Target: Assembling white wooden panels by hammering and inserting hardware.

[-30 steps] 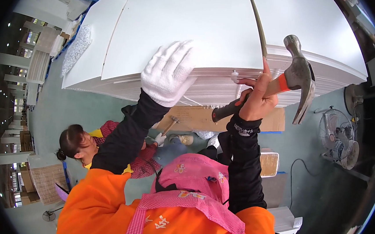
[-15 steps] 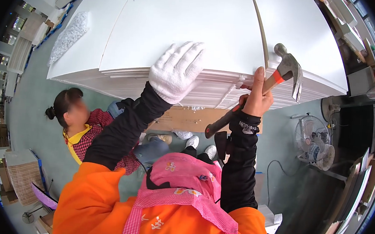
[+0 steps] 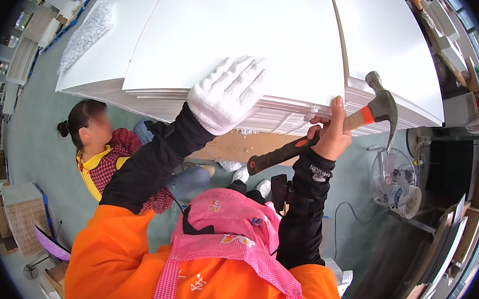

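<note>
My left hand (image 3: 227,92), in a white knit glove, rests with fingers stretched out on the white top panel (image 3: 243,32), close to its front edge. Several thin white panels (image 3: 287,111) are stacked under that panel. Bare and wrapped round a claw hammer (image 3: 278,157), my right hand (image 3: 332,135) is just in front of the stack's edge. The hammer's dark handle points down to the left, its steel head up to the right. A small white piece (image 3: 313,113) shows by my right fingertips; whether they grip it I cannot tell.
A bag of small white pieces (image 3: 88,31) lies on the panels' left side. A co-worker (image 3: 96,144) in a checked top is low down, left of my arm. To the right stand a floor fan (image 3: 395,178) and leaning boards (image 3: 439,261).
The hammer has tilted flatter, its head slightly farther right. My left hand stays on the panel with its fingers stretched. The view has shifted a little.
</note>
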Demonstrator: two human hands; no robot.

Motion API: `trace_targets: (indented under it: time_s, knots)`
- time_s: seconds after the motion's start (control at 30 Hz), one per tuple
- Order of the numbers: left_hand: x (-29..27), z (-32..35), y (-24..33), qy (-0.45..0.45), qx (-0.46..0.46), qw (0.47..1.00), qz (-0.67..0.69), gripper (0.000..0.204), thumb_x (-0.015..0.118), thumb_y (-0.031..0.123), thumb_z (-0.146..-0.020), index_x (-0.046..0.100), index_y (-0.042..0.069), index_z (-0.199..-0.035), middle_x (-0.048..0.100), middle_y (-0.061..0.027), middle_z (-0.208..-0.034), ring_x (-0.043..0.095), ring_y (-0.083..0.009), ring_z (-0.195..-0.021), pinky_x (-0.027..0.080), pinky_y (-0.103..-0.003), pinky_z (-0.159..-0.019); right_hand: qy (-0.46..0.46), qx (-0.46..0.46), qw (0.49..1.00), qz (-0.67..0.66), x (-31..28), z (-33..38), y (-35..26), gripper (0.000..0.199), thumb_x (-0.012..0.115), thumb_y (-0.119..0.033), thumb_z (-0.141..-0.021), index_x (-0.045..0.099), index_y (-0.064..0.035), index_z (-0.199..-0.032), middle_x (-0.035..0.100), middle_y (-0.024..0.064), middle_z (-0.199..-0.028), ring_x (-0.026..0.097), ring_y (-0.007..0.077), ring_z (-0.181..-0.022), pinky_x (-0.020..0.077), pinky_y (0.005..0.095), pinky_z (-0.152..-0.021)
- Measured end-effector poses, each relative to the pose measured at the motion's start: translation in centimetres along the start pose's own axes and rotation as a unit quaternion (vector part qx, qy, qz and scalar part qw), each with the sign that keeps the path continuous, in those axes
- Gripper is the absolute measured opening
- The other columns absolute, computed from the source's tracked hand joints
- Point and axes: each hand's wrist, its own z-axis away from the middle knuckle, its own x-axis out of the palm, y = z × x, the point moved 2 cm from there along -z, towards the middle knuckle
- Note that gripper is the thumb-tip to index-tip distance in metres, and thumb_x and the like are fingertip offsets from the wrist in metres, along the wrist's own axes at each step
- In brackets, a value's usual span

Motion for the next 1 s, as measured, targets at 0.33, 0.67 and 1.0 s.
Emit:
trace_targets:
  time_s: [0.33, 0.67, 1.0]
  knots:
    - [-0.8, 0.8, 0.8, -0.009, -0.012, 0.999, 0.032, 0.053, 0.071, 0.023, -0.06, 0.058, 0.001, -0.106, 0.056, -0.0126, -0.118, 0.056, -0.0284, -0.106, 0.045, -0.041, -0.09, -0.023, -0.003, 1.0, -0.019, -0.6, 1.3, -0.1, 0.055, 0.066, -0.028, -0.079, 0.051, 0.0099, -0.115, 0.055, 0.0084, -0.077, 0.052, 0.011, -0.051, 0.032, 0.0196, -0.032]
    - [-0.9, 0.7, 1.4, -0.012, -0.016, 1.0, 0.023, 0.056, 0.07, 0.02, -0.056, 0.057, 0.003, -0.108, 0.055, -0.0123, -0.12, 0.054, -0.0277, -0.109, 0.044, -0.042, -0.091, -0.031, 0.018, 0.999, -0.027, -1.2, 1.0, -0.1, 0.051, 0.065, -0.027, -0.08, 0.052, 0.0082, -0.115, 0.055, 0.0062, -0.076, 0.052, 0.0096, -0.052, 0.0319, 0.0185, -0.033]
    - [1.3, 5.8, 9.6, 0.023, -0.67, 0.214, 0.71, 0.078, 0.067, 0.051, -0.075, 0.035, -0.001, -0.124, 0.041, -0.0209, -0.124, 0.043, -0.0341, -0.115, 0.038, -0.047, -0.096, -0.046, 0.009, 0.999, -0.024, -1.2, 0.6, 0.1, 0.051, 0.066, -0.027, -0.079, 0.053, 0.0083, -0.114, 0.054, 0.0065, -0.075, 0.051, 0.0101, -0.051, 0.0317, 0.0186, -0.033]
